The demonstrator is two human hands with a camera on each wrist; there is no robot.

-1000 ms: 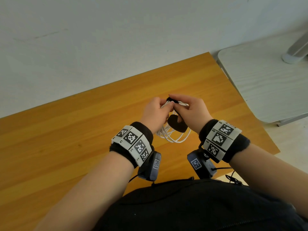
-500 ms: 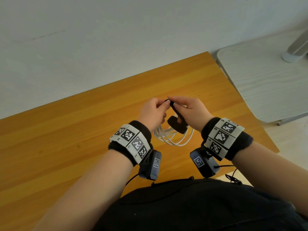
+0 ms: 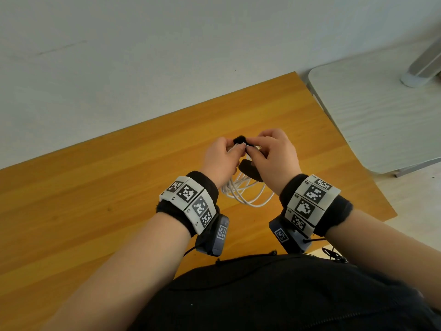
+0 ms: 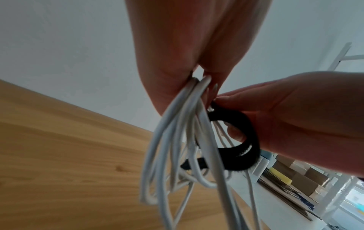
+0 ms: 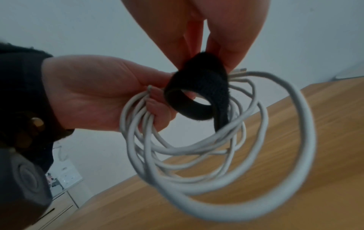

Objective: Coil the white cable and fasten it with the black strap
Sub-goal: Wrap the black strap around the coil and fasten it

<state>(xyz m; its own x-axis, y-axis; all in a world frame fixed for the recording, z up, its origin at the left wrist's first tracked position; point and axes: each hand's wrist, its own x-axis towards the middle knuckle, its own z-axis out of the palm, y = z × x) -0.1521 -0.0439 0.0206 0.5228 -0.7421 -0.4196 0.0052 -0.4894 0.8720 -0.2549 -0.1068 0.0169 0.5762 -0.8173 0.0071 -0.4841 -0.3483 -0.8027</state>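
Observation:
The white cable [image 3: 245,192] hangs in several loops above the wooden table [image 3: 95,187]. My left hand [image 3: 223,158] grips the top of the coil [image 4: 181,132], its fingers curled round the bunched strands [image 5: 141,118]. The black strap [image 5: 199,91] is a fuzzy band curled into a loop beside the bunch. My right hand [image 3: 269,154] pinches the strap's upper end [image 3: 239,140] between thumb and fingers, and its free tail [image 3: 250,172] droops below. In the left wrist view the strap [image 4: 242,140] curves round my right thumb. Whether it wraps the strands fully is hidden.
A pale grey side table [image 3: 381,115] stands to the right of the wooden table, with a white post base [image 3: 415,77] on it. A bare wall [image 3: 143,56] lies behind. Shelves with boxes [image 4: 295,179] show low in the left wrist view.
Both hands lifted slightly and drew closer. The strap's upper end now shows on top of the bunch between my fingertips, and the coil hangs a little lower.

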